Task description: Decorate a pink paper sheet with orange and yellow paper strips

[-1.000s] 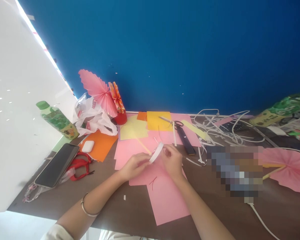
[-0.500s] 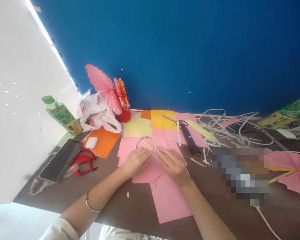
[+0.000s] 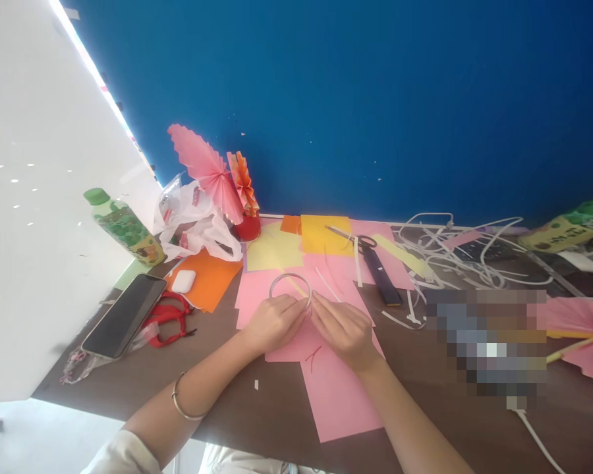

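Tape roll [image 3: 289,287] sits between our two hands, standing tilted on its edge above the pink paper [image 3: 336,388] near the middle of the table [image 3: 563,408]. Our left hand [image 3: 277,322] grips its lower rim with the fingertips curled in, and our right hand [image 3: 343,326] pinches the same rim from the other side, fingers stretched toward the left hand until the two nearly touch. We can see through the open ring to the pink sheet behind it.

A thin bracelet [image 3: 182,405] circles our left wrist. To the left of our hands lie a dark phone [image 3: 123,316], a red strap [image 3: 170,316] just beside it, and a small white earbud case [image 3: 183,281] resting on an orange sheet [image 3: 210,280]. Farther left a green-capped bottle [image 3: 123,227] lies tilted, near a crumpled plastic bag [image 3: 192,227]. A pink paper fan [image 3: 205,171] and a smaller orange fan [image 3: 242,184] stand in a red cup [image 3: 250,228] against the blue wall [image 3: 375,99]. Yellow sheets [image 3: 321,234] lie beyond the tape, with scissors [image 3: 370,260] across them. White cables [image 3: 454,257] tangle to the right, and another pink fan [image 3: 580,329] lies at the far right edge.
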The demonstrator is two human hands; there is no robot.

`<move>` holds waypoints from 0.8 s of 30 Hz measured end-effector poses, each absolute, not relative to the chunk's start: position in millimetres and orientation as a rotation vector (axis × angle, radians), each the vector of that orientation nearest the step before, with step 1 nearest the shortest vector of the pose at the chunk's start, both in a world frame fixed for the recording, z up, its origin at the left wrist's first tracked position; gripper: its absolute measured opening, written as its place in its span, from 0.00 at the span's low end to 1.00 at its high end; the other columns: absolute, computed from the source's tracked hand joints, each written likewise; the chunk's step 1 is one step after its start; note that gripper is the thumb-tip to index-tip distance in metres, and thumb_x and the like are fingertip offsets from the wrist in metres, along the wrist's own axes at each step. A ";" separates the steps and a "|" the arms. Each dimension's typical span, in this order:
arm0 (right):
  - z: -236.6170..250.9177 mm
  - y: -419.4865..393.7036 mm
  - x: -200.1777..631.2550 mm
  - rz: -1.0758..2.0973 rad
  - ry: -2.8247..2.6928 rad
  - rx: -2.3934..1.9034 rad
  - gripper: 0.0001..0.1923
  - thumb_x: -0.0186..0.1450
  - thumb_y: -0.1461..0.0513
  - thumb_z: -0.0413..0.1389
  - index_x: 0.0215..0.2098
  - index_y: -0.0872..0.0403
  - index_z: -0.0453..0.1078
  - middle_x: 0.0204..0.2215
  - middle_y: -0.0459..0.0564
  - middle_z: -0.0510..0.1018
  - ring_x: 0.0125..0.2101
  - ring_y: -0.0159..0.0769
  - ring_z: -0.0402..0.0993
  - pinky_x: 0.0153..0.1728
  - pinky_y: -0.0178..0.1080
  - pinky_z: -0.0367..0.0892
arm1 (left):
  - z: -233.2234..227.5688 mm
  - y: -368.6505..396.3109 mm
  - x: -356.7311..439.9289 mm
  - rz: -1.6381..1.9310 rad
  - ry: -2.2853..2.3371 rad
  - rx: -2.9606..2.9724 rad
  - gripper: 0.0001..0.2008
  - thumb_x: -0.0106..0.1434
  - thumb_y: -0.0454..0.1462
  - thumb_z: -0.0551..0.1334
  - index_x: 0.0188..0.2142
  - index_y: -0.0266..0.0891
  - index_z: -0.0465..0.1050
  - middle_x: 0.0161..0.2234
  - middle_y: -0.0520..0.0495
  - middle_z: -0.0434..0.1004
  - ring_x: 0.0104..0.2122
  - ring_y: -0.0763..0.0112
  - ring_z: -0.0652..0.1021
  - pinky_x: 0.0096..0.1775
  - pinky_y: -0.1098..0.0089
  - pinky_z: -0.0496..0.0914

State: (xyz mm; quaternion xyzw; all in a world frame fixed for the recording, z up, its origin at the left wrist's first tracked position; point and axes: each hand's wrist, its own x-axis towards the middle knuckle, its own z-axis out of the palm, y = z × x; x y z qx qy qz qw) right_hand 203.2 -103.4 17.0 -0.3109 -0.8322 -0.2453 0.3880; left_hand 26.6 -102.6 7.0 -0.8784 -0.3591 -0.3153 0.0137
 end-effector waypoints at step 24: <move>11.2 -106.4 202.3 -0.578 -2.157 -0.837 0.10 0.58 0.71 0.56 0.38 0.58 0.73 0.40 0.58 0.78 0.27 0.33 0.76 0.26 0.35 0.70 | 15.0 -100.8 21.2 -0.873 -1.127 -2.840 0.13 0.66 0.33 0.45 0.33 0.35 0.67 0.23 0.47 0.67 0.23 0.71 0.69 0.24 0.71 0.61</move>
